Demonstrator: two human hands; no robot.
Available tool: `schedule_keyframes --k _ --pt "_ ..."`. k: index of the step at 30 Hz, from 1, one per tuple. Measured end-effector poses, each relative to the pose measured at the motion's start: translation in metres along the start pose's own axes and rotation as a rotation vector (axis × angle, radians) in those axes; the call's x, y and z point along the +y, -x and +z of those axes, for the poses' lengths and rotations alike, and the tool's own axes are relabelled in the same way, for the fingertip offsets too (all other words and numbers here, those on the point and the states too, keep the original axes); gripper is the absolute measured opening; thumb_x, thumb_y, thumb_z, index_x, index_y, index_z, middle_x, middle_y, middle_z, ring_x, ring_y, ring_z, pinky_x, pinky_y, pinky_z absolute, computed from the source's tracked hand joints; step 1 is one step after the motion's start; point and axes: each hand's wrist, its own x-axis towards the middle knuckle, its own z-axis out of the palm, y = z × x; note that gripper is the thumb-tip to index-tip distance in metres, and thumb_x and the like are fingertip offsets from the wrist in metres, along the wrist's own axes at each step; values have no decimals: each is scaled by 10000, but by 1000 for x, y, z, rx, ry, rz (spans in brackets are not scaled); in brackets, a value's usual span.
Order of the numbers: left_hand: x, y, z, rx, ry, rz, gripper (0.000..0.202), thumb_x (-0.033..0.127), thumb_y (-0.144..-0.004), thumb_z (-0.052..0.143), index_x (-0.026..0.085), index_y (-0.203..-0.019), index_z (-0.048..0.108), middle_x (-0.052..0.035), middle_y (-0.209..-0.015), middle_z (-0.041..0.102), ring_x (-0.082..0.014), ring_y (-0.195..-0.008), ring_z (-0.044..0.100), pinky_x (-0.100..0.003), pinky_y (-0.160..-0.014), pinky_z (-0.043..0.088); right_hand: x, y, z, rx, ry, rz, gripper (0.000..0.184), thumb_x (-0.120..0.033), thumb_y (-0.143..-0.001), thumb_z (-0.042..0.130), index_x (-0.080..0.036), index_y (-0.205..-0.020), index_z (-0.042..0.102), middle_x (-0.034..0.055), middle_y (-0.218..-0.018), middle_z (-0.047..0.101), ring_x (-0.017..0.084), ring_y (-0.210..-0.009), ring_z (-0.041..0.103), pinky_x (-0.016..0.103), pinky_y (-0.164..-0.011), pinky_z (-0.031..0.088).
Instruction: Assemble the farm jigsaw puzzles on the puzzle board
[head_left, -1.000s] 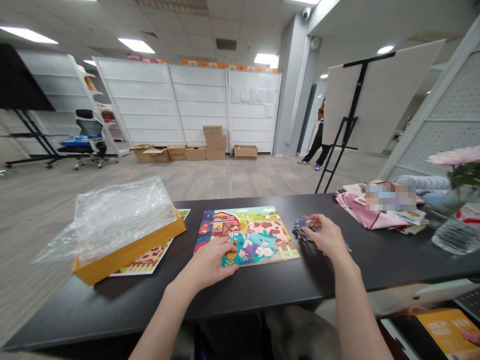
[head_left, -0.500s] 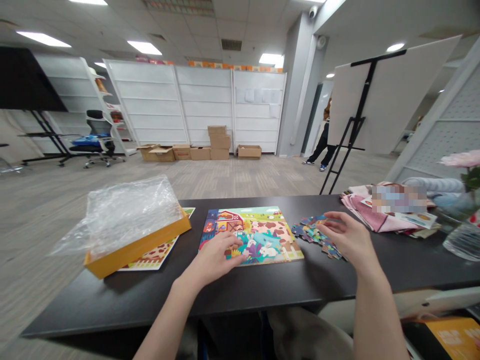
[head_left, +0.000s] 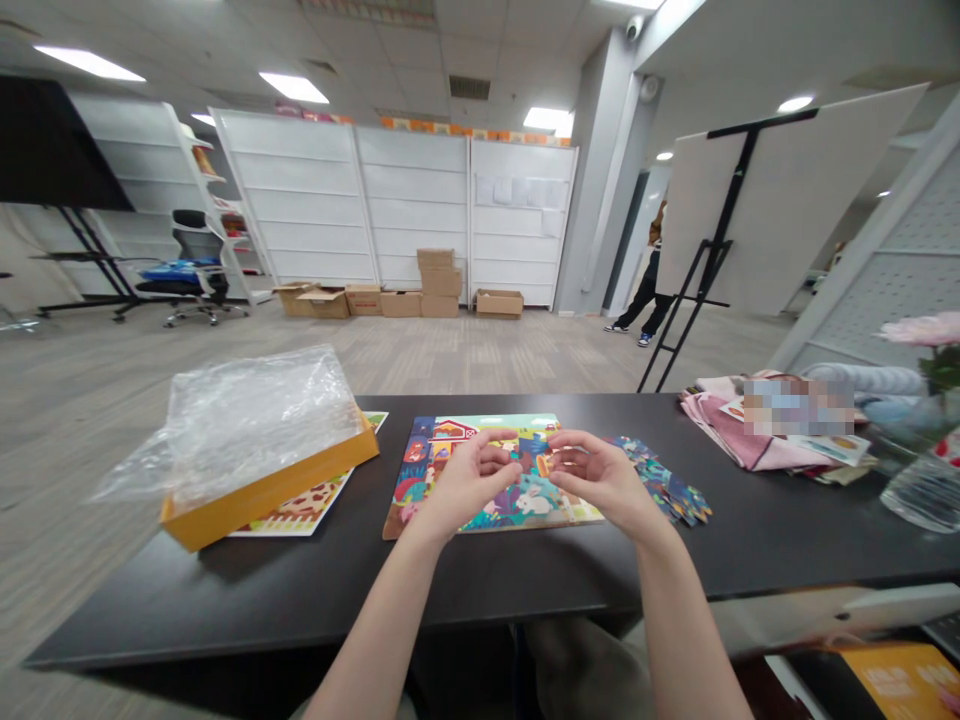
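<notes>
A farm-scene jigsaw puzzle [head_left: 534, 502] with a red barn and white rabbits lies on the black table before me. My right hand [head_left: 596, 475] is raised over its right half, pinching a dark blue and orange puzzle piece [head_left: 541, 464] between thumb and fingers. Facing it, my left hand [head_left: 474, 482] hovers above the middle of the picture, its fingers curved and thumb apart, with nothing visible in it. Both hands cover parts of the puzzle. Right of the puzzle, a pile of loose puzzle pieces [head_left: 679, 495] lies partly behind my right wrist.
At left, a yellow box [head_left: 277, 490] holding clear plastic wrap [head_left: 259, 420] rests on a printed picture sheet [head_left: 319, 505]. Folded pink cloths [head_left: 724, 425] and a glass vase [head_left: 926, 495] with a flower stand at right. Beyond, a person [head_left: 649, 290] stands behind an easel board [head_left: 787, 200].
My right hand has moved left from the loose pieces to above the puzzle, bringing a piece. My left hand has lifted off the puzzle and shifted slightly right.
</notes>
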Motion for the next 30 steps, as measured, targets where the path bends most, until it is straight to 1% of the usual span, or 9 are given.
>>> schedule_keyframes --k 4,9,13,16,19,21,23,26,30 --pt "-4 -3 0 -4 -60 13 443 333 -748 771 172 -1137 633 -15 -815 679 -157 -766 688 -301 -783 550 5 -1 -1 50 -34 113 399 -438 -725 827 -222 -1018 665 32 -883 718 183 -778 691 305 -702 571" --pt "-13 -8 -3 -13 -120 64 323 298 -784 715 153 -1072 687 -59 -903 718 -183 -837 688 -323 -808 551 11 -4 3 116 31 120 371 -471 -765 781 -202 -995 669 15 -826 693 150 -672 658 266 -599 535" --pt "-14 -7 -7 -34 -157 93 277 319 -844 652 152 -1057 709 -62 -890 727 -199 -870 694 -332 -817 549 17 -10 9 -17 75 82 352 -452 -804 743 -202 -1040 671 47 -933 723 183 -809 695 297 -709 558" --pt "-13 -4 -9 -26 -152 71 349 324 -838 674 152 -1143 675 -52 -876 731 -190 -836 706 -330 -811 561 22 -13 14 -87 154 46 337 -411 -833 713 -211 -1100 667 59 -1015 736 200 -892 700 309 -746 559" --pt "-14 -4 -13 20 -137 32 403 331 -819 705 143 -1169 638 -45 -839 734 -181 -774 718 -331 -798 576 25 -16 18 -62 215 40 300 -382 -832 702 -204 -1071 674 56 -980 742 198 -846 702 306 -716 551" --pt "-17 -5 -19 71 -168 44 356 337 -830 689 147 -1128 645 -54 -856 743 -187 -785 725 -327 -791 581 25 -18 19 15 223 38 277 -387 -804 716 -190 -995 677 54 -915 740 200 -804 697 314 -713 549" --pt "-21 -5 -29 160 -267 88 277 333 -848 662 160 -1064 665 -68 -913 754 -197 -842 729 -316 -792 580 26 -21 18 145 203 50 301 -414 -780 717 -181 -963 665 61 -872 732 208 -775 690 324 -692 553" --pt "-26 -3 -48 305 -570 108 175 302 -873 623 197 -999 685 -57 -974 763 -201 -899 726 -301 -798 568 31 -25 12 311 155 100 367 -444 -749 699 -172 -987 636 77 -855 716 222 -737 689 332 -626 562" --pt "-28 5 -68 334 -993 -35 182 238 -871 598 251 -1024 697 -27 -990 772 -215 -925 724 -311 -823 543 39 -28 9 332 263 135 393 -386 -719 673 -176 -1050 644 63 -858 690 195 -631 676 306 -540 545"
